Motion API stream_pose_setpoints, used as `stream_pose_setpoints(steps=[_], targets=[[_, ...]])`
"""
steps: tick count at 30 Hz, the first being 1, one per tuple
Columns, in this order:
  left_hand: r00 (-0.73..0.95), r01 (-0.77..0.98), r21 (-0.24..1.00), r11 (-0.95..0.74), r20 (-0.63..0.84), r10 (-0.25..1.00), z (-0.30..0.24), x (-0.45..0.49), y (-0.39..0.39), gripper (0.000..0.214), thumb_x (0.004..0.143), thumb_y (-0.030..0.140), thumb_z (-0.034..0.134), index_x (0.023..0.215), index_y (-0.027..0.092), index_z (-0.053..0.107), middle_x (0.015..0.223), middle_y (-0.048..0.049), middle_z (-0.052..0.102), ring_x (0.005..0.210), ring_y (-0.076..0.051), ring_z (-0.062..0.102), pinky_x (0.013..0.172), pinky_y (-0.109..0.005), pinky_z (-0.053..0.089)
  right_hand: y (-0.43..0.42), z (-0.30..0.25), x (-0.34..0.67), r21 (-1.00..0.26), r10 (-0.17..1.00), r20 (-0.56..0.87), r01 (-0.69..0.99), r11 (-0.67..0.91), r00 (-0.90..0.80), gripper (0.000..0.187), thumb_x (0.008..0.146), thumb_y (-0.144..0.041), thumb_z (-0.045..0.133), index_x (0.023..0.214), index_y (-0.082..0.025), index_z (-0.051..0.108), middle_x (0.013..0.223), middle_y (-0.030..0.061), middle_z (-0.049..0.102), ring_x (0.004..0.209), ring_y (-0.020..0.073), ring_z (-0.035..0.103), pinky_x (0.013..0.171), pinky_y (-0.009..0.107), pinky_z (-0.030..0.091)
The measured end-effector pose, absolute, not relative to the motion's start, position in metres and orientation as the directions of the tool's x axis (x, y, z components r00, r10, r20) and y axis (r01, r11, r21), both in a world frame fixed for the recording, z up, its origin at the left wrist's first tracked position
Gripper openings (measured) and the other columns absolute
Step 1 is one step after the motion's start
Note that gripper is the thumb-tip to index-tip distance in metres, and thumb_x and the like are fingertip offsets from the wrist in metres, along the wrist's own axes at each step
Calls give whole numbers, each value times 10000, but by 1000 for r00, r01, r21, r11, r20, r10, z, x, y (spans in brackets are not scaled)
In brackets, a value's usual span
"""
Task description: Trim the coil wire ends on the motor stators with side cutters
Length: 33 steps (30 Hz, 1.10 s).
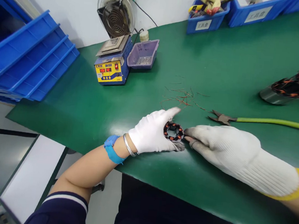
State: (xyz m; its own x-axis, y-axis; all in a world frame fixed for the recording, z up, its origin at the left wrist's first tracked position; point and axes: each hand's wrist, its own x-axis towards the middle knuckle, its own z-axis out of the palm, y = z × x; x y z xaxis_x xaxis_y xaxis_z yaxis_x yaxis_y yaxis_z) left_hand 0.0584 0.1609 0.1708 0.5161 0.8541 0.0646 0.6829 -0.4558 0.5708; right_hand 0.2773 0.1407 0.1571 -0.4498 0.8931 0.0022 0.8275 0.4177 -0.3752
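Fingers (181, 147) of the gloved left hand (152, 133) are pinched closed around a small wound stator ring (173, 132), holding it just above the green table (222, 73) near its front edge, forefinger extended past the ring. The right hand (227, 149), also gloved, has its fingertips closed against the ring's right side, seemingly gripping a fine lead; exactly what it holds cannot be made out. By appearance, the work is at the lead-handling stage, and any further move would call for a steady, light pull. Cutters (224, 118) with green handles lie just behind the right hand, with wire offcuts (182, 96) scattered beyond. Toward the back edge, a purple tray (143, 53) beside the solder station (111, 68) holds small unclear items; a blue bin (208, 12) at the rear holds hand tools.
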Motion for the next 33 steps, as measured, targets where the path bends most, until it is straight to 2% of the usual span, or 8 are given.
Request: stream_pose_setpoints(steps=[5, 10, 16, 23, 26, 29, 31, 33], targets=[[548, 492, 682, -542, 242, 801, 166, 61, 157, 452, 843, 447, 734, 1208, 193, 657, 1090, -67, 709, 958, -204, 693, 879, -337, 578, 147, 174, 279, -490, 903, -211, 840, 233, -374, 403, 840, -538, 385, 806, -280, 692, 688, 25, 692, 620, 230, 642, 500, 292, 382], [573, 514, 663, -544, 207, 793, 171, 64, 153, 255, 787, 353, 712, 987, 204, 654, 964, -40, 676, 858, -193, 651, 787, -332, 560, 146, 186, 281, -545, 889, -303, 827, 134, -343, 438, 786, -606, 379, 772, -280, 673, 616, 6, 646, 567, 215, 599, 505, 309, 411], [588, 588, 549, -594, 214, 780, 164, 73, 146, 171, 774, 322, 608, 902, 210, 594, 919, -60, 608, 823, -221, 579, 748, -375, 544, 144, 189, 280, -575, 878, -332, 812, 101, -344, 412, 784, -603, 408, 704, -254, 611, 600, 12, 620, 530, 188, 543, 486, 295, 375], [553, 610, 501, -614, 286, 783, 155, 80, 142, 86, 772, 269, 564, 842, 223, 543, 874, -62, 595, 818, -218, 569, 763, -372, 538, 154, 181, 291, -658, 862, -395, 752, -26, -316, 478, 906, -650, 413, 730, -237, 578, 625, 27, 640, 501, 175, 540, 464, 287, 389], [551, 607, 499, -619, 297, 780, 154, 80, 142, 74, 780, 267, 564, 834, 225, 535, 879, -61, 596, 818, -216, 567, 763, -370, 536, 155, 181, 297, -563, 871, -361, 822, 82, -334, 419, 907, -589, 417, 747, -250, 604, 648, 27, 647, 494, 181, 540, 454, 298, 374], [557, 607, 501, -617, 285, 780, 155, 80, 143, 96, 769, 283, 577, 818, 227, 516, 872, -59, 585, 817, -219, 559, 762, -373, 537, 155, 185, 303, -554, 768, -410, 803, 219, -492, 425, 903, -563, 412, 686, -254, 606, 621, 30, 632, 498, 185, 551, 466, 305, 371], [563, 606, 508, -612, 270, 781, 156, 80, 143, 108, 762, 285, 578, 794, 230, 490, 860, -57, 576, 810, -218, 553, 759, -373, 535, 156, 191, 305, -541, 809, -340, 803, 249, -480, 439, 896, -592, 411, 797, -270, 692, 719, 46, 689, 584, 222, 613, 500, 321, 397], [565, 601, 517, -609, 264, 782, 157, 81, 144, 118, 760, 276, 569, 771, 235, 459, 846, -54, 567, 799, -216, 547, 753, -370, 529, 161, 197, 302, -506, 924, -172, 836, 214, -341, 502, 869, -628, 431, 1064, -286, 742, 933, 63, 746, 744, 284, 677, 555, 347, 442]])
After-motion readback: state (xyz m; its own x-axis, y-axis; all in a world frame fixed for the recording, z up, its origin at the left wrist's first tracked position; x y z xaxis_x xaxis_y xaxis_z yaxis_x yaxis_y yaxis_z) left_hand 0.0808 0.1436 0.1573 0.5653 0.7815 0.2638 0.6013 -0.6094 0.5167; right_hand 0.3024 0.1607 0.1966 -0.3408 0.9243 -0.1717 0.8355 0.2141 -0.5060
